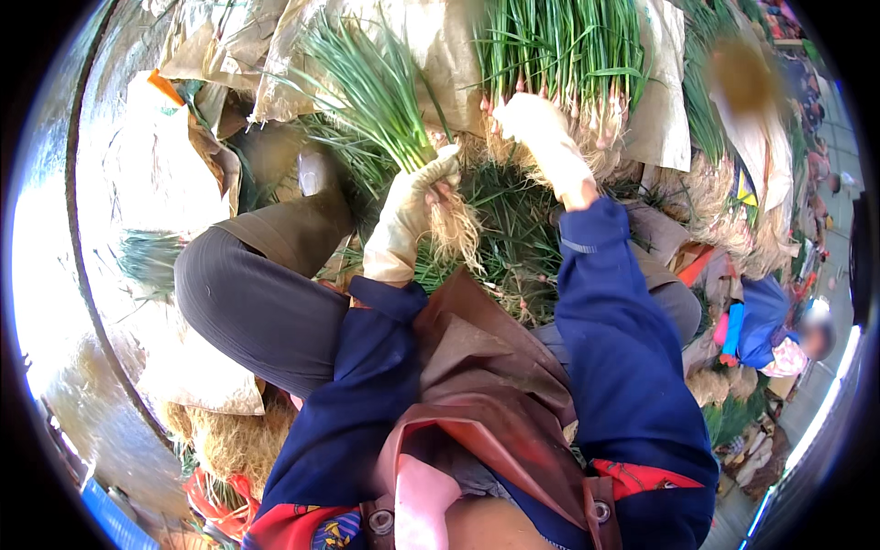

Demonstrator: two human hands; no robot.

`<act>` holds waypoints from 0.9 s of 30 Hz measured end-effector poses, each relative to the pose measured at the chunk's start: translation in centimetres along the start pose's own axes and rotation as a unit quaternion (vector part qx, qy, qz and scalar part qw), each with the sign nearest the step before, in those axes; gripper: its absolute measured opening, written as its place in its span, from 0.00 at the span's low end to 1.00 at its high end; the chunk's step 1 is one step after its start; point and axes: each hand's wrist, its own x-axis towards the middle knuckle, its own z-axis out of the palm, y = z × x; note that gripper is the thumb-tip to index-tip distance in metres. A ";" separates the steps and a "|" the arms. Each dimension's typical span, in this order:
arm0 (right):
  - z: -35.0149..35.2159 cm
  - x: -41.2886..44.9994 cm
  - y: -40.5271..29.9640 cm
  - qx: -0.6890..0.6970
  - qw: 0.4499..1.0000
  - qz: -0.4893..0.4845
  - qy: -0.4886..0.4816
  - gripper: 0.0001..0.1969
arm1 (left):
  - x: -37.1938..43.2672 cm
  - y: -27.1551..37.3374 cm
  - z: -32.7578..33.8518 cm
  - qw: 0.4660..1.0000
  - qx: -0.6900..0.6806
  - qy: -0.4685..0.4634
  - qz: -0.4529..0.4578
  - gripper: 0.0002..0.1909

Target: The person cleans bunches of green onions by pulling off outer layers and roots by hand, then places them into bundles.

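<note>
My left hand (405,206), in a pale glove, is closed around a bunch of green-leaved alliums (375,103), perhaps young garlic. Its pinkish bulbs and stringy roots (457,230) hang out below the fist, while the leaves fan up and to the left. My right hand (540,130), gloved the same way, is at the lower left of a larger row of the same plants (564,55). Its fingertips touch the bulb ends there; whether they grip a stalk is hidden. Loose green leaves and trimmings (512,220) lie heaped between my knees, below both hands.
Pale woven sacking (440,62) lies under and beside the large row. More rooted plants (715,192) are piled at right, and a root bundle (240,440) sits at lower left. A brown apron (495,385) covers my lap. Another person (770,323) sits at far right.
</note>
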 end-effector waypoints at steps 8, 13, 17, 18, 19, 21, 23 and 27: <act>2.3 -10.0 -5.5 0.233 0.953 -0.112 -0.160 0.10 | -0.7 -1.2 -0.4 0.999 0.020 0.016 0.020 0.09; 4.1 -3.2 -2.7 0.384 0.922 -0.022 -0.046 0.11 | -2.1 1.2 2.4 0.992 0.123 -0.008 -0.008 0.11; 4.7 -3.6 -3.4 0.420 0.886 -0.123 -0.154 0.11 | -1.1 -0.1 -0.1 0.997 0.040 -0.044 -0.048 0.10; 5.1 -4.1 -3.4 0.546 0.811 -0.088 -0.190 0.10 | -1.1 -0.5 -0.4 0.995 -0.043 -0.074 -0.050 0.11; 5.6 -4.4 -2.8 0.660 0.718 -0.047 -0.216 0.10 | -1.7 0.0 0.6 0.984 -0.126 -0.108 -0.057 0.14; 7.2 -3.8 -1.0 0.678 0.689 0.002 -0.255 0.08 | -2.8 0.2 2.3 0.946 -0.286 -0.142 -0.056 0.16; 8.5 -2.3 2.7 0.463 0.841 0.007 -0.281 0.10 | -3.2 1.1 2.2 0.979 -0.164 -0.119 -0.030 0.15; 2.9 -3.0 0.4 -0.074 0.986 0.006 0.152 0.24 | -2.2 1.2 1.8 0.985 -0.140 -0.091 0.036 0.17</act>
